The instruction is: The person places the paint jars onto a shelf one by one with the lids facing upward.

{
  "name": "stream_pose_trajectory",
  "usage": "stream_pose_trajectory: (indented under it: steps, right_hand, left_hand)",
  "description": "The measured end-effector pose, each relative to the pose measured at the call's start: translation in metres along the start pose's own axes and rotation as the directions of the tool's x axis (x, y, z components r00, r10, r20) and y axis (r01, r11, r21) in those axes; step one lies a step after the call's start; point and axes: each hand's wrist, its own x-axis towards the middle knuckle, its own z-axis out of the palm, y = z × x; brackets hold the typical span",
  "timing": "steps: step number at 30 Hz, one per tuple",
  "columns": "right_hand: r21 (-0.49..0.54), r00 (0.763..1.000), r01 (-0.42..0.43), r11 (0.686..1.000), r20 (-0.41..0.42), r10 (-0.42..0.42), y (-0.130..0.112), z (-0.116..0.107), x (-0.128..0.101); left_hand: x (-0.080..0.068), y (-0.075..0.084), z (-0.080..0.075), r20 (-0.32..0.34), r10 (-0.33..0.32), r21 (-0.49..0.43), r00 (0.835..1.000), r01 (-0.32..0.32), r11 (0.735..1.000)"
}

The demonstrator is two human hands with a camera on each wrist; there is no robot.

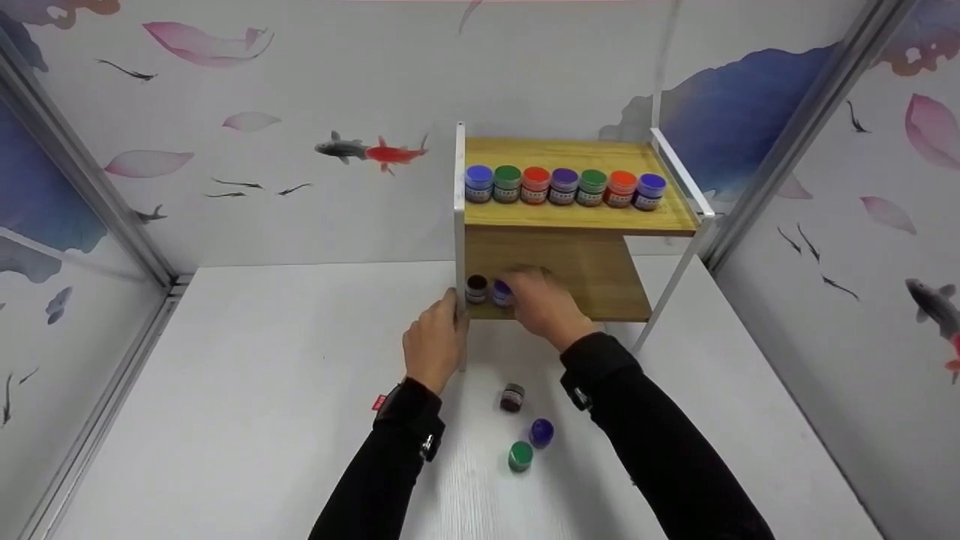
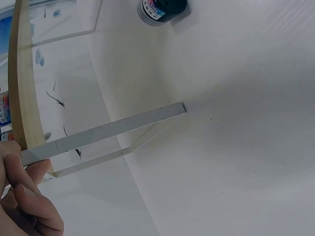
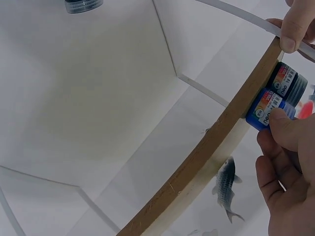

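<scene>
On the lower board [image 1: 592, 277] of a two-tier shelf, my right hand [image 1: 547, 304] holds a blue paint jar [image 3: 263, 109] between thumb and fingers. The jar sits at the board's front edge, right beside a black paint jar [image 3: 284, 79] that stands by the left post. My left hand [image 1: 433, 341] grips the shelf's white left front post [image 2: 98, 133] at the level of the lower board; its thumb and fingertips show on the post in the right wrist view.
Along the upper board [image 1: 570, 217] runs a row of several paint jars [image 1: 535, 185] with blue, green, red and purple lids. On the white table [image 1: 262, 405] in front of the shelf are a dark jar [image 1: 512, 398], a blue jar [image 1: 541, 433] and a green jar [image 1: 520, 456]. Patterned walls enclose the table.
</scene>
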Motion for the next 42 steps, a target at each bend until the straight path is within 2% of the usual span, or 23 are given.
stream_pose_trajectory:
  steps: [12, 28, 42]
  right_hand:
    - [0.029, 1.0, -0.006, 1.0, 0.028, 0.005, 0.0022, 0.0046, 0.0044]
    - [0.025, 1.0, 0.004, 1.0, -0.027, -0.004, 0.0024, 0.0065, 0.0047]
    - [0.017, 1.0, 0.024, 1.0, -0.018, -0.024, 0.0082, 0.004, -0.0032]
  left_hand:
    - [-0.0006, -0.0016, 0.0019, 0.005, 0.006, -0.023, 1.0, -0.006, 1.0]
    - [-0.0002, -0.0018, 0.0011, 0.023, -0.002, -0.026, 1.0, 0.003, 1.0]
    - [0.0005, -0.0006, 0.0012, 0.018, -0.008, -0.016, 1.0, 0.008, 1.0]
